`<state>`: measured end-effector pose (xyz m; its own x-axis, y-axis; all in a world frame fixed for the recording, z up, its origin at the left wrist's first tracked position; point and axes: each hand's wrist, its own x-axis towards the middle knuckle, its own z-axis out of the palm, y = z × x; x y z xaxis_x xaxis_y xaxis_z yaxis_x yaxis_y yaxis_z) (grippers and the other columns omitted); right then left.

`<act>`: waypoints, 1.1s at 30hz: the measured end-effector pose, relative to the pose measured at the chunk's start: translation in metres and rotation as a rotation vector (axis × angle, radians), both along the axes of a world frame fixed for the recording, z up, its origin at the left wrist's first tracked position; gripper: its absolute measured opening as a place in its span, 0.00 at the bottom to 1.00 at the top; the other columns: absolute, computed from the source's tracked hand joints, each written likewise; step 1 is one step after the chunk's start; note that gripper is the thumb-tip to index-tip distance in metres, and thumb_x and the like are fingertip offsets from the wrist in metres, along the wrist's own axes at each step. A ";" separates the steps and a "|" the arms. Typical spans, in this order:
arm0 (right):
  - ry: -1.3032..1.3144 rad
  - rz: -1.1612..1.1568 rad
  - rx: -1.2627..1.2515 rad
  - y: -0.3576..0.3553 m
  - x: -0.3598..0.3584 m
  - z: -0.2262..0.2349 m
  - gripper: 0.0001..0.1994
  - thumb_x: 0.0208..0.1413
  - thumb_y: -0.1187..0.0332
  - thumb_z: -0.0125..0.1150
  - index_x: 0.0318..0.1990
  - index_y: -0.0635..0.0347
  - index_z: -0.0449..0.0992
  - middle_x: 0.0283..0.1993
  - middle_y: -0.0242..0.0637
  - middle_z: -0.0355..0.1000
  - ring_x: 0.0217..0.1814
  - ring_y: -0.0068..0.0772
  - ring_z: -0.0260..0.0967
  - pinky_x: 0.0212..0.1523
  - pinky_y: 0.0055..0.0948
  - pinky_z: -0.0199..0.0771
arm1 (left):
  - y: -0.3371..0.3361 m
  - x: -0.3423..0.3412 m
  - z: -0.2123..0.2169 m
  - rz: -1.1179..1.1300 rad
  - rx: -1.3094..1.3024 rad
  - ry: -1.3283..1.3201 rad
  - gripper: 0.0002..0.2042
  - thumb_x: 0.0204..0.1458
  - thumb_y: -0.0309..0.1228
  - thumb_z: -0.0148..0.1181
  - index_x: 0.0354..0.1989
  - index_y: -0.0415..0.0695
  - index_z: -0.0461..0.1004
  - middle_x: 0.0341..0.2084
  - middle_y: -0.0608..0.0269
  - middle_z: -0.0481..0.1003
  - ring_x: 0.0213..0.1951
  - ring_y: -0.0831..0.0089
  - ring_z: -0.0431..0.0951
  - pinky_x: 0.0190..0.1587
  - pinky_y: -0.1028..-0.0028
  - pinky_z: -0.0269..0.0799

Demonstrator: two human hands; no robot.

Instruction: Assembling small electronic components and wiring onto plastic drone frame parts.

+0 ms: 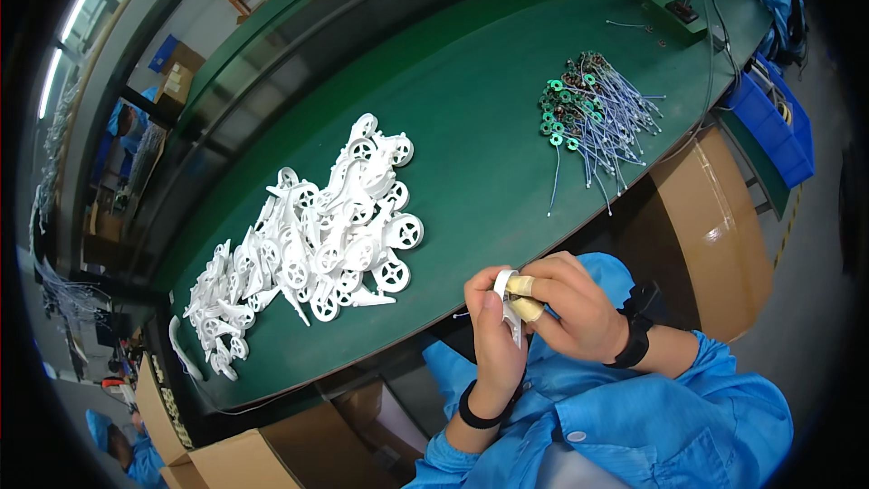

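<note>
Plastic part (pixel 501 286), white, with a curved rim at its top and a narrower end pointing down, sits in the head view just off the near edge of the green bench (pixel 471 145). The left hand (pixel 495 326) grips it between thumb and fingers. The right hand (pixel 572 304), with pale yellow covers (pixel 521 285) on its thumb and a finger, closes in against its right side; those covered fingertips hide much of its inner face, so whether they pinch something small there I cannot tell.

On the bench's left half lies a tangled heap of white parts (pixel 353 240), many with spoked, wheel-like rounds. Toward the bench's right end lies a bundle of pale wires (pixel 615 118) with green rings (pixel 556 139) at their ends. Beyond it, at the bench's far right, stands a green-based fixture (pixel 686 16). Close against the bench's near edge, on the right, is a cardboard box (pixel 715 226); a blue bin (pixel 769 127) sits off its right end.
</note>
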<state>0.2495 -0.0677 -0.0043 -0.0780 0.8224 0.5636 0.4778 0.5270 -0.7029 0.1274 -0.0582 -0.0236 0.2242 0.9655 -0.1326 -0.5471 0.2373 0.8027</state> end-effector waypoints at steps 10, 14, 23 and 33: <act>0.132 -0.014 -0.085 -0.002 0.001 -0.013 0.13 0.43 0.84 0.57 0.39 0.65 0.75 0.39 0.41 0.71 0.41 0.44 0.68 0.42 0.35 0.69 | -0.006 0.002 0.004 -0.003 0.096 0.357 0.28 0.65 0.49 0.28 0.57 0.37 0.63 0.24 0.68 0.70 0.18 0.87 0.63 0.16 0.86 0.55; 0.155 -0.039 -0.058 -0.002 0.000 -0.014 0.11 0.42 0.85 0.58 0.35 0.64 0.75 0.36 0.39 0.71 0.39 0.42 0.68 0.40 0.33 0.69 | -0.009 0.001 -0.004 0.013 0.122 0.393 0.29 0.65 0.49 0.29 0.57 0.35 0.64 0.26 0.69 0.69 0.19 0.87 0.62 0.18 0.86 0.56; 0.307 -0.032 -0.118 -0.007 -0.004 -0.023 0.08 0.44 0.85 0.57 0.32 0.63 0.71 0.35 0.39 0.71 0.37 0.40 0.67 0.39 0.32 0.69 | -0.014 -0.002 0.000 -0.007 0.202 0.457 0.24 0.64 0.42 0.34 0.54 0.33 0.66 0.26 0.65 0.71 0.24 0.84 0.66 0.26 0.84 0.61; 0.312 -0.007 -0.185 -0.009 -0.001 -0.021 0.08 0.44 0.85 0.57 0.31 0.63 0.70 0.34 0.39 0.69 0.36 0.41 0.66 0.38 0.33 0.68 | -0.012 0.001 0.004 0.042 0.530 0.819 0.19 0.61 0.34 0.40 0.54 0.32 0.62 0.29 0.43 0.76 0.29 0.51 0.80 0.31 0.64 0.74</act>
